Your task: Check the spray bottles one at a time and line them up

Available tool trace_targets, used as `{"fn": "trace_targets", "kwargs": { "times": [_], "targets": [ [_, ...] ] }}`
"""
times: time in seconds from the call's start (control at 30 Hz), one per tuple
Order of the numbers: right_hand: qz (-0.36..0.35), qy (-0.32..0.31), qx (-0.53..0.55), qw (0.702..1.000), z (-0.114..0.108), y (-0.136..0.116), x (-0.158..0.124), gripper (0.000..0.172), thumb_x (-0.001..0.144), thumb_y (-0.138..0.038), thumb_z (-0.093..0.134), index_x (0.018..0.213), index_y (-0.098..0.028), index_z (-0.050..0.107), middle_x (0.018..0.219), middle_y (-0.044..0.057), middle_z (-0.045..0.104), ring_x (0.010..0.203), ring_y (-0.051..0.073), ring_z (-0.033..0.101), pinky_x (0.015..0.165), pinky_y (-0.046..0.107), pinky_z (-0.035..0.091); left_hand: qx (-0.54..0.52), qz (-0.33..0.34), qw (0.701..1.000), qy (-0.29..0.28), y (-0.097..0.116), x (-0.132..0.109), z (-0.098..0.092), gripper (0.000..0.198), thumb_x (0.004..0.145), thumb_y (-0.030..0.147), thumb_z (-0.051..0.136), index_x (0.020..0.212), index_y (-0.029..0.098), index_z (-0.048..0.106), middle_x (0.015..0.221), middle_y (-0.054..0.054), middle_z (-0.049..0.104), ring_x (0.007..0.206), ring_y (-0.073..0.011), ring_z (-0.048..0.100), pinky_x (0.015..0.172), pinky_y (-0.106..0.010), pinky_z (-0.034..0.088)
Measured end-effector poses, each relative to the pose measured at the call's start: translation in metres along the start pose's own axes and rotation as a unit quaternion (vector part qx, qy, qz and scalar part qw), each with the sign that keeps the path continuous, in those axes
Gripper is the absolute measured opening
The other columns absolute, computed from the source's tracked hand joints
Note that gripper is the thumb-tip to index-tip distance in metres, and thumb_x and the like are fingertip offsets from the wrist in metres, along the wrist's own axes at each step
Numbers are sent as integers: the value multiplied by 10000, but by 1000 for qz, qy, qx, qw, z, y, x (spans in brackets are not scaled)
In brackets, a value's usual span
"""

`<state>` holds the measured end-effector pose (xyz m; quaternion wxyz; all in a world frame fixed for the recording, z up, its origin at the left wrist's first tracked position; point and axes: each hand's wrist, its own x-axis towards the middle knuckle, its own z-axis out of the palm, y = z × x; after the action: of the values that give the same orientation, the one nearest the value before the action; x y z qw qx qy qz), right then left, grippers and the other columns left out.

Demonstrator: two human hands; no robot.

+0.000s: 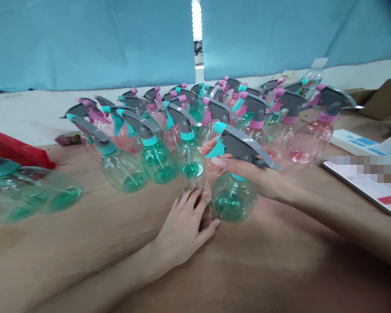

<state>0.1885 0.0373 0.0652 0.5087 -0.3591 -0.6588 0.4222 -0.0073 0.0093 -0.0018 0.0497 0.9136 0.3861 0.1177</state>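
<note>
In the head view my right hand point(244, 171) is closed round the neck of a green spray bottle point(233, 201), just under its grey trigger head with a turquoise nozzle and trigger. The bottle stands nearly upright at the table's middle, and the head hides part of my fingers. Left of its base, my left hand point(184, 226) rests on the tabletop with fingers stretched out and nothing in it. Beyond both hands are more green spray bottles point(159, 161), with pink spray bottles point(311, 137) among them towards the back and right.
More green spray bottles point(63, 195) stand at the left edge, before a red plastic bag point(16, 148). On the right lie a phone or tablet point(355, 180) and a white box point(355, 141). A cardboard box point(384, 99) sits at the back right. Blue sheeting point(101, 43) covers the wall.
</note>
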Motion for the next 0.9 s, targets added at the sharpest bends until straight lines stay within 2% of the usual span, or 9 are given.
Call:
{"fn": "trace_targets", "kwargs": {
  "times": [0.17, 0.3, 0.43, 0.53, 0.6, 0.67, 0.77, 0.9],
  "targets": [
    [12, -10, -5, 1000, -1, 0, 0, 220, 812, -313, 663, 1019, -243, 635, 892, -1, 678, 748, 163, 619, 697, 326, 494, 3, -4, 1000, -9, 0, -1, 0, 469, 916, 414, 557, 1292, 139, 501, 1425, -167, 454, 1326, -342, 380, 1063, -523, 345],
    [7, -8, 7, 1000, 0, -1, 0, 207, 795, -296, 680, 990, -244, 633, 906, -5, 663, 727, 149, 590, 701, 320, 486, 5, -2, 1000, -7, 0, -1, 0, 465, 917, 416, 558, 1284, 135, 508, 1427, -168, 452, 1328, -342, 377, 1067, -520, 341],
    [8, -7, 2, 1000, 1, -2, 0, 166, 810, -271, 659, 970, -239, 628, 786, -28, 631, 687, 139, 577, 692, 311, 469, 9, -3, 1000, -7, 0, 0, 0, 469, 912, 418, 562, 1291, 148, 502, 1423, -164, 457, 1327, -341, 383, 1061, -517, 350],
    [-2, -10, 6, 1000, 1, -2, 0, 151, 826, -254, 642, 972, -240, 604, 853, -28, 627, 694, 123, 575, 693, 294, 465, 12, -3, 1000, -11, 0, 0, 0, 472, 914, 411, 568, 1288, 131, 508, 1421, -173, 456, 1329, -344, 377, 1065, -512, 345],
    [-10, -12, -3, 1000, 0, -2, 0, 129, 848, -289, 630, 962, -245, 590, 889, -31, 617, 711, 113, 564, 710, 284, 459, 12, 0, 1000, -10, 0, 0, 0, 477, 916, 413, 566, 1286, 117, 512, 1420, -178, 455, 1328, -346, 375, 1070, -512, 337],
    [-6, -12, -32, 999, 0, -3, 0, 139, 862, -363, 618, 887, -232, 579, 805, -37, 578, 690, 108, 530, 710, 279, 445, 12, 2, 1000, -7, 0, 0, 0, 480, 915, 417, 567, 1286, 117, 514, 1423, -175, 452, 1322, -348, 381, 1072, -516, 333],
    [2, -3, -71, 997, 0, -7, -1, 248, 861, -436, 607, 779, -212, 540, 705, -44, 488, 651, 100, 460, 632, 253, 407, 10, -1, 1000, -5, 0, 0, 1, 475, 906, 409, 581, 1285, 131, 516, 1427, -167, 452, 1319, -344, 388, 1072, -511, 336],
    [-4, 4, -60, 998, 1, -10, -3, 267, 854, -417, 625, 745, -209, 497, 671, -55, 429, 600, 78, 387, 526, 216, 339, 8, -4, 1000, -4, 0, -1, 1, 449, 906, 410, 576, 1267, 147, 529, 1420, -160, 460, 1322, -341, 387, 1063, -509, 346]
  ]
}}
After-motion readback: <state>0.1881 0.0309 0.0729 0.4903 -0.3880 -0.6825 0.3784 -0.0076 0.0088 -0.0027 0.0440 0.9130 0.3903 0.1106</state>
